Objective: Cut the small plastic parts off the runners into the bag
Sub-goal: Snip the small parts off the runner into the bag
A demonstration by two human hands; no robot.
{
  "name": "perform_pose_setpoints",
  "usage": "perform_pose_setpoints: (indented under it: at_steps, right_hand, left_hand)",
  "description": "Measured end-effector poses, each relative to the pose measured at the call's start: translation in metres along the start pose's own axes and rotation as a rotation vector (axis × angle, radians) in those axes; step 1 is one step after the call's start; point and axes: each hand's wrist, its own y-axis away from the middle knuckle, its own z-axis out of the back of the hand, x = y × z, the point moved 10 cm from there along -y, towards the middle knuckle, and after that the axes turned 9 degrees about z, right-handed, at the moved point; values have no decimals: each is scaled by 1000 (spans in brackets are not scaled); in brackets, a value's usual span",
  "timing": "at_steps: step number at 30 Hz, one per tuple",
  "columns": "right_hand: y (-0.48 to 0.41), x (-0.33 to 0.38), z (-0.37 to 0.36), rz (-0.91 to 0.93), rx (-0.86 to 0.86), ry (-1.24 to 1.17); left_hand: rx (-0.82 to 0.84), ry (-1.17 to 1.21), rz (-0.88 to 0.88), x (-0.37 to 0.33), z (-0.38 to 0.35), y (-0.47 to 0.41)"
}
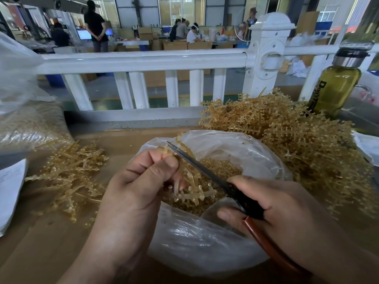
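I found the open bag (205, 242) filling the middle of the worktop (51, 253) toward its near edge. My left hand (139, 187), gripping a runner (188, 187), and my right hand (287, 212), gripping the scissors (205, 171), crowded the bag's mouth and left little way in. A tall heap of runners (297, 140) blocked the far right corner and right edge, with a bottle (336, 85) standing behind it. A lower pile of runners (69, 177) lay left of the bag. A filled sack (26, 124) and papers (10, 191) closed the left edge. A white railing (143, 60) barred the far edge. I noted bare board at the near left corner and in a strip between bag and railing.
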Motion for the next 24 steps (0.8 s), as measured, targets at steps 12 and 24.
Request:
perform_pose_setpoints:
  at_steps: [12,24]
  right_hand:
    - [0,-1,-1,-21,-3,-3]
    - [-1,-1,-4,-1,13,-51]
  left_hand:
    - [-29,27,-71,-5,2,1]
    - [-104,-42,-73,-8,9,3]
